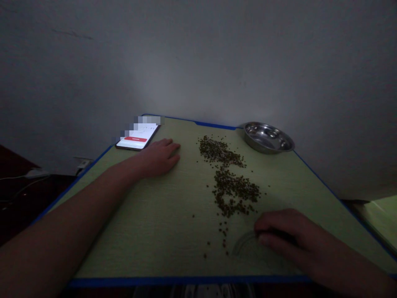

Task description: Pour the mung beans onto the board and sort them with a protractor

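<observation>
The left hand point(159, 157) lies palm down and open on the table point(149, 231), fingers slightly spread toward the grains, its grasp free. The right hand point(287, 231) is curled near the front right of the table, thumb and fingertips closed on the rim of a clear dish point(240, 245). The dish is round and partly covered by that hand; what it holds is too dim to tell.

A broad strip of tabletop runs between the left hand and the grains point(237, 186), widening toward the front edge. The right hand sits just beside the near end of the grains, with more tabletop between it and the right edge. Blue trim point(186, 282) borders the table, and the far edge is close to the wall point(198, 62).

The grains, small and dark, lie in the middle in two loose heaps, one behind the other and nearly joined. They are too many to count; a few strays trail toward the front edge.

One metal bowl point(268, 138) stands upright at the far right corner, its shiny floor showing. One phone point(136, 138), its screen lit, lies at the far left, just beside the left wrist.
</observation>
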Demonstrator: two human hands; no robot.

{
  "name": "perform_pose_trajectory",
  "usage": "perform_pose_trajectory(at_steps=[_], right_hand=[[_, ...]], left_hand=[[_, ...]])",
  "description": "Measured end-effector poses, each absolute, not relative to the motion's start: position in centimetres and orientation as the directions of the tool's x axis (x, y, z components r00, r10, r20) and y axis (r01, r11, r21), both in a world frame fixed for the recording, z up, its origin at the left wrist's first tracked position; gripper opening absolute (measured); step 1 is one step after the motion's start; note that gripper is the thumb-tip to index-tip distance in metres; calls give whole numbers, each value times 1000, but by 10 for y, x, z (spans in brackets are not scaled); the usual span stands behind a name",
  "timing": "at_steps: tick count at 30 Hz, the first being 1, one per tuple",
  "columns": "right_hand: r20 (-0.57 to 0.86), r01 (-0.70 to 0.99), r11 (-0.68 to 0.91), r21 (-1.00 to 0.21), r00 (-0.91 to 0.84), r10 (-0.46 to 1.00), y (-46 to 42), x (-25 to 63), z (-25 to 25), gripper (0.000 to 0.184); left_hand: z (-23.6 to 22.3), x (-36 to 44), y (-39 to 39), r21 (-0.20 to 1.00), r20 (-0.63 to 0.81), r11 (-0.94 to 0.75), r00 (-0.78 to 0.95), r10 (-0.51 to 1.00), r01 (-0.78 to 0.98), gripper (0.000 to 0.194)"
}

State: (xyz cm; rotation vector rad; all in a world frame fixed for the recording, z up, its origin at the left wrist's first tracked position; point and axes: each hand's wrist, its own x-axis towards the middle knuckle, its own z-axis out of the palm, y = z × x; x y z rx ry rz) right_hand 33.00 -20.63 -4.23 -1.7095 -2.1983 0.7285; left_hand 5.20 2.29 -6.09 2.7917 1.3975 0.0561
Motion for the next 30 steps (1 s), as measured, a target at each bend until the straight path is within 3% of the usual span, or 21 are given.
perform_pose_trajectory(at_steps=[13,19,26,30], right_hand=[[-211,792,360,-493,-510,834,-161,316,-26,18],[-188,775,313,-549,-479,857,-180,314,-33,17],[-227,804,264,-533,-436,871,-194,321,-33,22],[-164,806,265,-529,-403,900,-188,310,-30,24]], left_hand=[[-62,51,21,14,18,-598,598,801,801,60],[-60,52,20,12,5,-592,592,806,806,60],[-61,52,21,10,4,-592,592,806,806,57],[-60,53,20,3,3,-589,589,808,808,58]])
